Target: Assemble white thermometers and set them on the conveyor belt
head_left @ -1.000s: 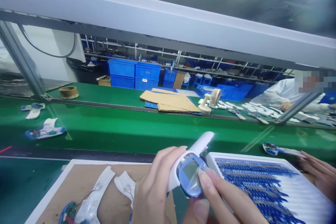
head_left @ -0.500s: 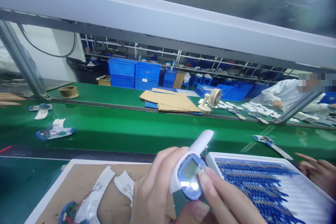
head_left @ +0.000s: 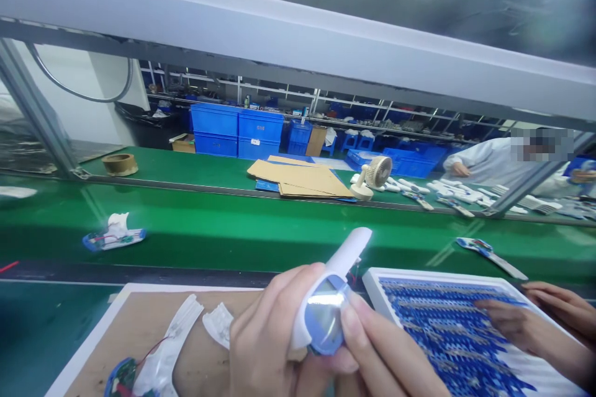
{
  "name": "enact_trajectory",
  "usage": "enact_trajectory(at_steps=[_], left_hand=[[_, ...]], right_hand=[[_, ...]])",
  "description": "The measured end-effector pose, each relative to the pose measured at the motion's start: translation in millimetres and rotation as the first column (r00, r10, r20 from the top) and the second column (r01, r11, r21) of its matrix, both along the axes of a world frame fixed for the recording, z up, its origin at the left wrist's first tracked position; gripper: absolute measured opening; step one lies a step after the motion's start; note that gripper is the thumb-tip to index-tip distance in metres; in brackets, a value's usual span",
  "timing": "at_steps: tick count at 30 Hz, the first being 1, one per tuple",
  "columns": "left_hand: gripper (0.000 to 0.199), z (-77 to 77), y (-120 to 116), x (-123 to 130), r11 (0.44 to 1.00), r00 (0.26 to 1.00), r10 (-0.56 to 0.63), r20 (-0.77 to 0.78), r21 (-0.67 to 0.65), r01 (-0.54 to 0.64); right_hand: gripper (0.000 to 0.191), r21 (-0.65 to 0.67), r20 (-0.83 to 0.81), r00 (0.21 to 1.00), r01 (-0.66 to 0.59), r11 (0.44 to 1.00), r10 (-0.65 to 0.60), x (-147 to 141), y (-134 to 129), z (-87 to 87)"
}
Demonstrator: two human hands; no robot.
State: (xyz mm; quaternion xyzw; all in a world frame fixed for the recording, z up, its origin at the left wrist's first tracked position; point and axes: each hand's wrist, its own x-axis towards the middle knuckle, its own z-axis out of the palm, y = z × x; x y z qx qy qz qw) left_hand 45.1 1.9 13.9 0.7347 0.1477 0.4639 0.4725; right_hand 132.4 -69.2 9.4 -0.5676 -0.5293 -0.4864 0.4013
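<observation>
My left hand [head_left: 263, 341] wraps the body of a white plastic handheld device [head_left: 326, 316] with a round, blue-rimmed clear window. My right hand [head_left: 386, 363] pinches the window end from below, with its fingertips on the blue rim. Just to the right lies a white-framed tray [head_left: 419, 274] packed with rows of blue circuit boards [head_left: 447, 329]. Another person's hands [head_left: 516, 322] reach over that tray from the right. On a brown board [head_left: 139, 316] to my left lie white plastic shells [head_left: 218, 324] and a wired green circuit board [head_left: 121, 379].
A green conveyor belt [head_left: 279, 242] runs crosswise beyond my hands, carrying a partly assembled unit [head_left: 114, 237] and a blue-and-white part [head_left: 488, 255]. Beyond it are cardboard sheets [head_left: 298, 178], a small fan [head_left: 377, 173], blue crates [head_left: 237, 130], and a white-coated co-worker [head_left: 488, 161].
The device has tilted slightly left in my hands, and its window now catches glare. Items on the belt have moved right. The other person's hands have moved onto the tray.
</observation>
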Motion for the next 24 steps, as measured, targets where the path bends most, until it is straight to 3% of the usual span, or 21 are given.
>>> enact_trajectory(at_steps=[4, 7, 10, 11, 13, 15, 17, 20, 24], left_hand=[[0.043, 0.5, 22, 6, 0.982, 0.982, 0.129, 0.138, 0.117, -0.146], [0.041, 4.5, 34, 10, 0.984, 0.983, 0.081, 0.165, 0.14, -0.105], [0.035, 9.6, 42, 9, 0.992, 0.999, -0.01, 0.044, 0.127, 0.005], [0.035, 10.6, 44, 8, 0.991, 0.999, -0.029, 0.014, 0.128, 0.027], [0.035, 11.2, 48, 9, 0.989, 0.998, -0.058, -0.03, 0.136, 0.061], [0.031, 9.8, 52, 11, 0.986, 0.994, -0.075, -0.081, 0.143, 0.086], [0.027, 7.0, 59, 15, 0.983, 0.984, -0.092, -0.15, 0.146, 0.114], [0.027, 1.1, 69, 19, 0.98, 0.964, -0.098, -0.249, 0.143, 0.137], [0.031, -10.1, 84, 26, 0.982, 0.927, -0.054, -0.372, 0.147, 0.117]], right_hand=[[0.048, -0.006, -0.108, 0.991, -0.085, 0.996, 0.084, 5, 5, 12.5], [0.044, -0.034, -0.107, 0.989, -0.104, 0.994, 0.1, 24, 5, 32.8], [0.05, -0.237, -0.045, 0.999, -0.026, 0.971, 0.016, 49, 2, 42.7], [0.044, -0.294, -0.06, 0.998, -0.043, 0.955, 0.026, 56, 2, 42.3], [0.023, -0.386, -0.245, 0.963, -0.204, 0.899, 0.113, 66, 3, 38.2], [0.019, -0.427, -0.49, 0.857, -0.398, 0.812, 0.162, 70, 7, 33.0], [0.032, -0.456, -0.658, 0.742, -0.531, 0.715, 0.132, 72, 13, 28.4], [0.057, -0.48, -0.762, 0.643, -0.638, 0.601, 0.074, 78, 26, 20.3], [0.063, -0.432, -0.87, 0.493, -0.739, 0.516, -0.023, 89, 45, 0.4]])
